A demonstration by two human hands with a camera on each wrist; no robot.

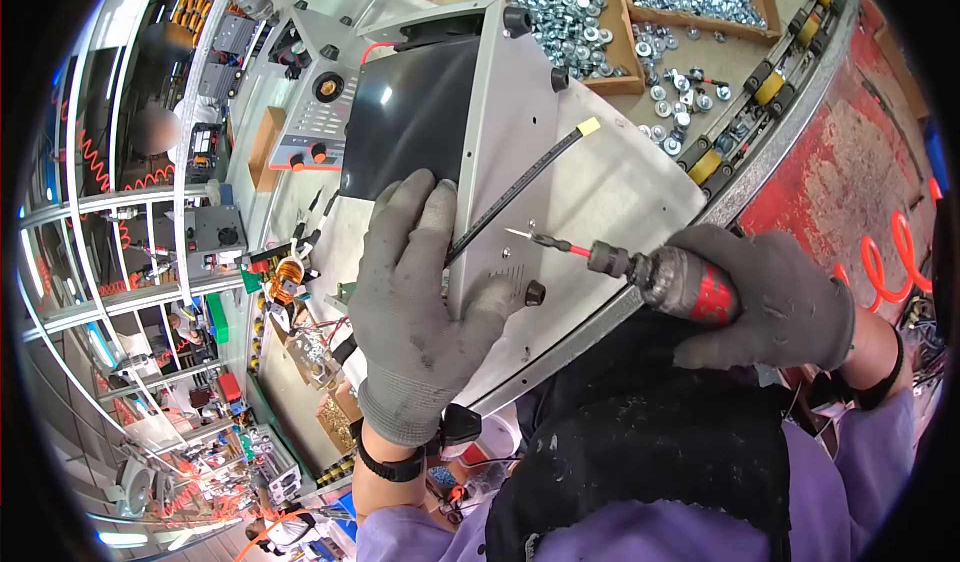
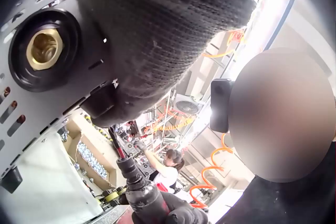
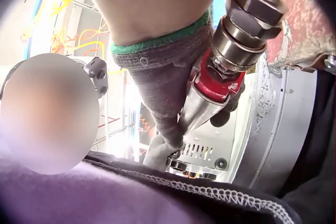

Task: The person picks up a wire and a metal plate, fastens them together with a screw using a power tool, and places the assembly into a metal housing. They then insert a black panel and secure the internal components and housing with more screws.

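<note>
My left hand (image 1: 415, 292), in a grey glove, rests on a grey metal machine casing (image 1: 510, 92). Its straight fingers lie on the black top panel (image 1: 410, 112), with the thumb over the edge on the side plate. A black strap with a yellow end (image 1: 525, 187) stretches across that plate. Gripped in my gloved right hand (image 1: 775, 297) is a red and silver air screwdriver (image 1: 690, 284), its bit pointing at the side plate, a little apart from it. In the left wrist view, a brass hex fitting (image 2: 44, 49) in a black ring shows on the casing.
Cardboard trays of bolts (image 1: 575, 27) stand at the back, with loose bolts (image 1: 680, 102) beside them. A roller track (image 1: 770, 87) runs along the bench's right. An orange coiled hose (image 1: 885, 262) hangs at right. Another casing (image 1: 315, 92) stands left of mine.
</note>
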